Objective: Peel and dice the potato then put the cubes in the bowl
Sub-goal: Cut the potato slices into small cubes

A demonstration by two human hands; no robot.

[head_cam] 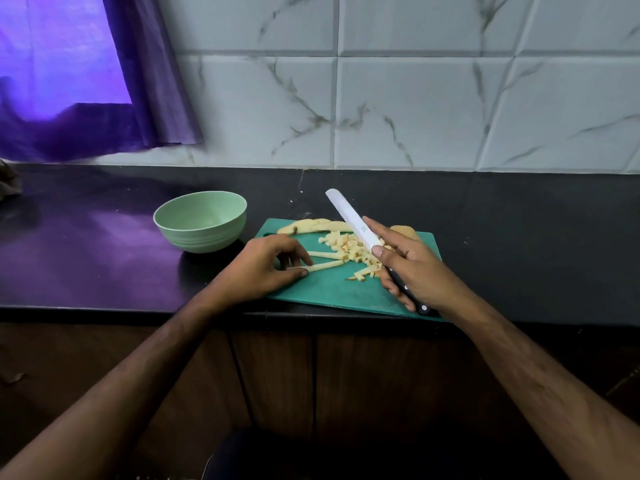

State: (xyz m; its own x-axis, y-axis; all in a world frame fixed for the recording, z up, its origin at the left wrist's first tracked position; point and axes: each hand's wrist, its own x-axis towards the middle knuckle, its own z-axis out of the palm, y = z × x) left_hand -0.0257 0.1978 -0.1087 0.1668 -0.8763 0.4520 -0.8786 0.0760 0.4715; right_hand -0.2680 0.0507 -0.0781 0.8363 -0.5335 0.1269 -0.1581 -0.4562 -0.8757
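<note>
the left hand (263, 268) pinches one end of a potato strip (325, 266) on the cutting board (325, 292); a second strip (323, 254) lies just beyond. the right hand (412, 268) grips one knife (349, 220), blade raised over the pile of cubes (349, 249). one bowl (201, 221) sits left of the board.

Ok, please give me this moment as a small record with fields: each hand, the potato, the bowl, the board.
left hand: left hand pinches a potato stick at its end, on the board
right hand: right hand holds the knife, blade raised over the cubes
potato: pile of diced cubes mid-board; peels at the far edge
bowl: green bowl, left of the board, no cubes visible inside
board: green cutting board on a dark counter
</note>
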